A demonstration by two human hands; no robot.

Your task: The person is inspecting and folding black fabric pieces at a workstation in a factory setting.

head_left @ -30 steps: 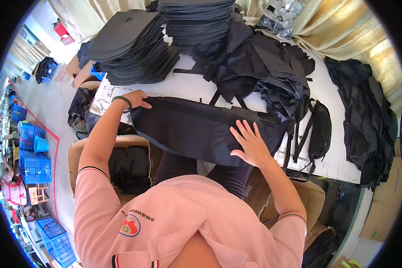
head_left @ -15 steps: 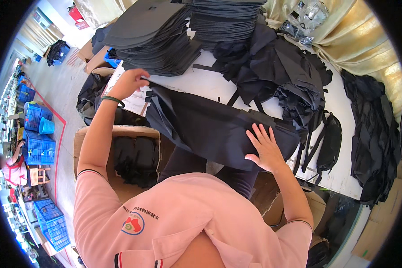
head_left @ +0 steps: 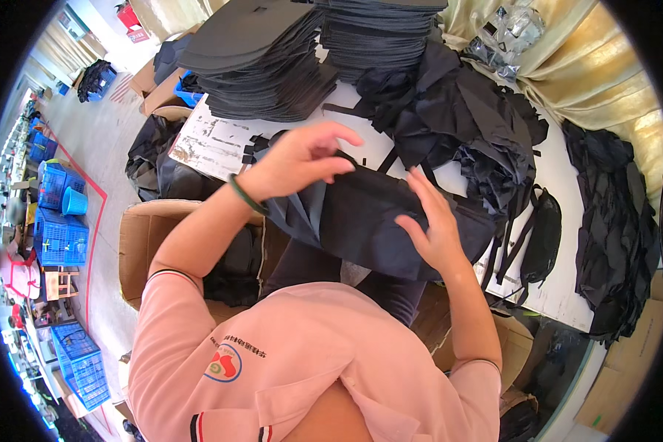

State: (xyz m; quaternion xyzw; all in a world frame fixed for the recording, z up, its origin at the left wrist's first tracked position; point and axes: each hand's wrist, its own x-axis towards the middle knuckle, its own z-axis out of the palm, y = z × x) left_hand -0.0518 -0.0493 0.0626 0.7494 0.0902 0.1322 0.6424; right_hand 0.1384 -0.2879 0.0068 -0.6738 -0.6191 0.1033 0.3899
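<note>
A dark fabric piece [head_left: 379, 221] sits at the middle of the frame, lifted over the near edge of the white table [head_left: 560, 287], between the person's two hands. The left hand [head_left: 302, 158] is on its upper left part, just above and left of centre; the right hand [head_left: 431, 221] is on its right half, slightly right of centre.

The piece is black to dark navy, soft and broad, folded over on itself with creases and a loose flap hanging at its left side. Its lower edge droops toward the person's lap.

The left hand is curled, fingers bent down over the top fold and pinching the cloth; a green band circles its wrist. The right hand is open, fingers spread and lying flat against the cloth, pressing rather than gripping.

Stacks of dark flat panels [head_left: 261, 62] stand at the upper left of the frame, a heap of black cloth and straps [head_left: 479, 125] at the upper right, and a cardboard box [head_left: 144, 243] at the left.
</note>
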